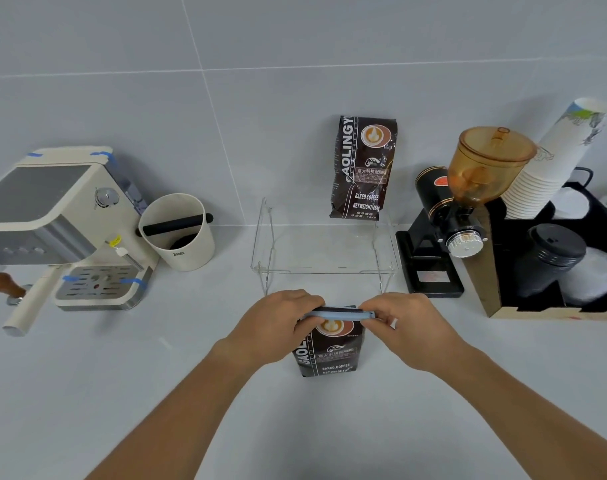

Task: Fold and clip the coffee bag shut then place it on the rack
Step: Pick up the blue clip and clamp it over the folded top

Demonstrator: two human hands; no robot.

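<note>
A dark brown coffee bag stands upright on the grey counter in front of me, its top folded down. A long pale blue clip lies across the folded top. My left hand pinches the clip's left end and the bag's top corner. My right hand pinches the clip's right end. Just behind the bag stands a clear acrylic rack. A second, taller coffee bag stands on the rack's back right part, leaning on the wall.
An espresso machine and a cream knock box stand at the left, with a tamper beside them. A black grinder stands right of the rack. A box with paper cups and lids fills the far right.
</note>
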